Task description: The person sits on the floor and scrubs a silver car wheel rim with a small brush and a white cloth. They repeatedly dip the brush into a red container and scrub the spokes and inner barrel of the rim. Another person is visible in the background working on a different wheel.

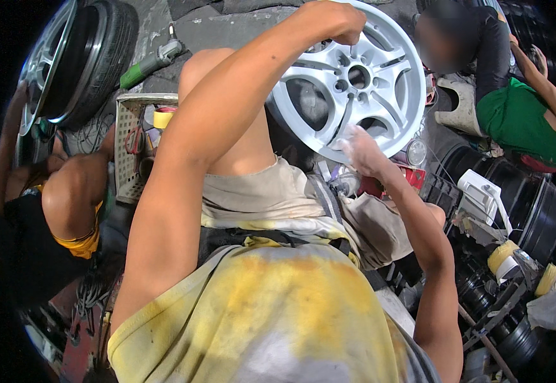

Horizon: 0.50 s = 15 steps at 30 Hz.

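A light grey alloy wheel rim (pixel 398 82) with split spokes stands in front of my knees, its face toward me. My left hand (pixel 342 23) is closed at the rim's upper left, its fingers curled over a spoke and partly hidden. Against the lower spoke, near the outer lip, presses my right hand (pixel 365 152). Its fingers are drawn together and coated in whitish dust; whatever they hold, if anything, is hidden.
To the left stand a plastic basket (pixel 123 150) with a yellow tape roll (pixel 163 117) and a green angle grinder (pixel 149 64). A person (pixel 74 204) sits left beside a tyred wheel (pixel 109 57). Another, in a green shirt (pixel 527 121), works at right near stacked dark rims (pixel 549 214).
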Tool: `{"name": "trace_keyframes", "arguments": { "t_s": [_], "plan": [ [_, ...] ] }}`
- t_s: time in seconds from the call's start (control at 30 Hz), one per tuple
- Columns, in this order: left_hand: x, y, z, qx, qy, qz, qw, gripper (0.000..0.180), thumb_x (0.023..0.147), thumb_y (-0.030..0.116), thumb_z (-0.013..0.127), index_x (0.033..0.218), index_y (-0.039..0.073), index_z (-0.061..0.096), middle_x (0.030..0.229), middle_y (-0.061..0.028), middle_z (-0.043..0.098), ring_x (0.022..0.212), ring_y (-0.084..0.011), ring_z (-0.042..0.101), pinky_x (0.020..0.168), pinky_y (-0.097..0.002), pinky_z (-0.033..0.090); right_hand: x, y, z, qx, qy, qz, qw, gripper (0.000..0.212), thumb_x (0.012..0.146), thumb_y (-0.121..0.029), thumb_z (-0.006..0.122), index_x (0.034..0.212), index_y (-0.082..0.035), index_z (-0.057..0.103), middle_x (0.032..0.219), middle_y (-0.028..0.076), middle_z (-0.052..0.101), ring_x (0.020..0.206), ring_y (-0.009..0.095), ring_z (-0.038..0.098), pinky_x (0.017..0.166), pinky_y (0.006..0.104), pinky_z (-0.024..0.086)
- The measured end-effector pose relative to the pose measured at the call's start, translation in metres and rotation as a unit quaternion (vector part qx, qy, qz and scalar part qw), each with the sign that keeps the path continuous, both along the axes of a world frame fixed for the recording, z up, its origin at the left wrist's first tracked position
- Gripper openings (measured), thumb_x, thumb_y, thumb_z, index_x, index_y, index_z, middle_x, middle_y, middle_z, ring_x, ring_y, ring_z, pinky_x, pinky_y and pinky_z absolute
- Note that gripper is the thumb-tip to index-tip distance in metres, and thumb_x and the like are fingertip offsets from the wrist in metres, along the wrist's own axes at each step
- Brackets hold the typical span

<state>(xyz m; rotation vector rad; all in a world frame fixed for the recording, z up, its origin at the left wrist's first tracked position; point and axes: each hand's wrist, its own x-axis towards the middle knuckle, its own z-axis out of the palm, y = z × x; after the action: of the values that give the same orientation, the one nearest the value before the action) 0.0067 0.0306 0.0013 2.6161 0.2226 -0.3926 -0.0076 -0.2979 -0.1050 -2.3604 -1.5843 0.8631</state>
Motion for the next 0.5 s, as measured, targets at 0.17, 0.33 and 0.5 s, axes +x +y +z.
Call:
{"name": "trace_keyframes", "arguments": {
  "t_s": [0.17, 0.33, 0.5],
  "plan": [
    [0.003, 0.001, -0.001, 0.022, 0.022, -0.011, 0.999, 0.024, 0.08, 0.005, 0.06, 0.095, -0.003, 0.076, 0.106, -0.0222, 0.074, 0.098, -0.0367, 0.072, 0.08, -0.0482, 0.058, -0.014, 0.009, 0.025, 0.127, -0.026, -0.224, 0.966, 0.022, 0.103, -0.017, 0.053, 0.107, 0.003, 0.063, 0.106, 0.026, 0.055, 0.098, 0.042, 0.056, 0.086, 0.0489, 0.044],
    [0.01, -0.008, -0.017, 0.069, -0.032, -0.047, 0.996, 0.025, 0.079, 0.011, 0.063, 0.094, -0.002, 0.077, 0.103, -0.0225, 0.074, 0.096, -0.0371, 0.072, 0.079, -0.0477, 0.058, -0.088, 0.012, -0.001, 0.1, -0.219, -0.205, 0.949, 0.021, 0.097, -0.018, 0.057, 0.103, -0.002, 0.07, 0.096, 0.023, 0.062, 0.092, 0.039, 0.062, 0.083, 0.0513, 0.048],
    [0.001, 0.006, -0.031, 0.019, -0.085, -0.109, 0.99, 0.021, 0.074, 0.017, 0.065, 0.084, 0.0, 0.074, 0.091, -0.0226, 0.072, 0.085, -0.0374, 0.071, 0.072, -0.0502, 0.055, -0.075, 0.022, 0.012, -0.051, -0.099, -0.269, 0.957, 0.02, 0.091, -0.019, 0.062, 0.096, -0.002, 0.072, 0.083, 0.024, 0.07, 0.083, 0.045, 0.069, 0.074, 0.0554, 0.054]
  ]
}}
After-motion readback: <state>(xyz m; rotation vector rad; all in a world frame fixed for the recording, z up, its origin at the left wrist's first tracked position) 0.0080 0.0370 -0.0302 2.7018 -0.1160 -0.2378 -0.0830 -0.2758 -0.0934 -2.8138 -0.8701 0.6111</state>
